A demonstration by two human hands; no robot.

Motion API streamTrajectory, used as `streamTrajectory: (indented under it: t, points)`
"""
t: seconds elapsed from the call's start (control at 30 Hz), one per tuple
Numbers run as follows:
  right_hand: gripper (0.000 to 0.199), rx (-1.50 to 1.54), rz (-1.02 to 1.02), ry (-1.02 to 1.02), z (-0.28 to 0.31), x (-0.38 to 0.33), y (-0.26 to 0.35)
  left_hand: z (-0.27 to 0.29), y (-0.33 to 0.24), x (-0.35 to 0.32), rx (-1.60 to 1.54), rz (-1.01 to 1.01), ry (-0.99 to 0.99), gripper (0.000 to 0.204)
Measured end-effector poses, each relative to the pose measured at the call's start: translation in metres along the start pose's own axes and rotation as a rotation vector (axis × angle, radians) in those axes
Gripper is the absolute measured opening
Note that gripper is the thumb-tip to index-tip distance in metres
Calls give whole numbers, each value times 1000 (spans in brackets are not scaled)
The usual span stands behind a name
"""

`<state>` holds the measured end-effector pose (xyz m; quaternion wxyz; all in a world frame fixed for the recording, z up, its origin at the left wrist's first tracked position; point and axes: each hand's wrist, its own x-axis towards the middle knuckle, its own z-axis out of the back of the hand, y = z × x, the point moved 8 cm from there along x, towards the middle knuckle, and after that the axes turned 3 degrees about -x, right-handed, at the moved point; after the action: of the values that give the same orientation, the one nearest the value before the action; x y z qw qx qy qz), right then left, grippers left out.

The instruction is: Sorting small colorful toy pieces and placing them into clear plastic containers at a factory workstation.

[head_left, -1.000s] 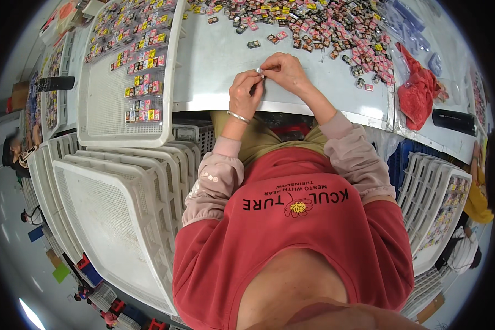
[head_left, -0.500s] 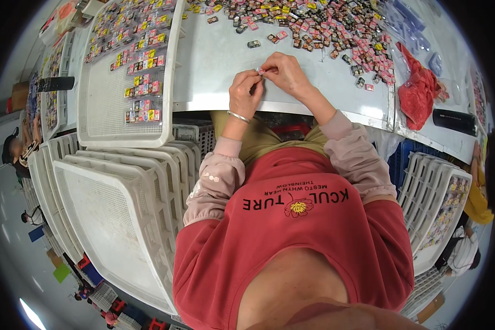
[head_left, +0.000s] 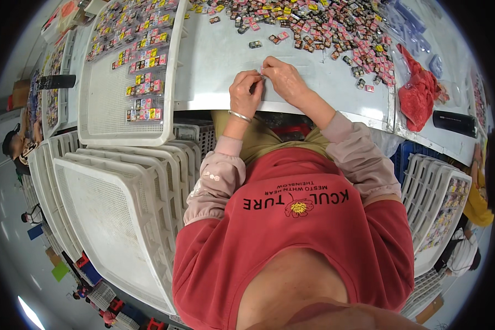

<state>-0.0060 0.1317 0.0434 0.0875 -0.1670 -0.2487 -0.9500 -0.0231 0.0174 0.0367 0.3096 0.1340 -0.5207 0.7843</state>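
Head view: my left hand (head_left: 246, 93) and right hand (head_left: 285, 81) meet fingertip to fingertip, both pinching one tiny piece (head_left: 262, 73) over the white table (head_left: 214, 60). Loose piece pile (head_left: 324, 22) lies beyond the hands; sorting tray (head_left: 102, 113) sits left of them.

I sit at a white worktable (head_left: 214, 60), its edge running across in front of me. White mesh trays (head_left: 110, 209) are stacked to my left, more on my right (head_left: 434, 203). Grey floor (head_left: 16, 264) below, bright glare in its lower-left corner.
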Motion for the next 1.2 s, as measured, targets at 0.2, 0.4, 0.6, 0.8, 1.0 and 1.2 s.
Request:
streamTrajectory:
  t: [0.2, 0.4, 0.6, 0.8, 1.0, 1.2]
  points:
    - [11, -34, 62, -34, 0, -2, 5, 0, 1, -2, 1, 6, -13, 9]
    - [14, 118, 149, 14, 2, -4, -3, 1, -2, 1, 53, -5, 50, 13]
    - [18, 622, -250, 33, 13, -3, -41, 11, -2, 1, 2, 28, 111, 16]
    - [18, 351, -237, -23, 16, -3, -41, 6, -25, 11, 148, -167, 123, 23]
    - [18, 388, -183, 34, 4, 3, -27, -11, -19, 3, 166, -256, 248, 25]
    - [26, 192, 10, -92, 22, 57, -43, -14, -23, 2, 177, -239, 246, 28]
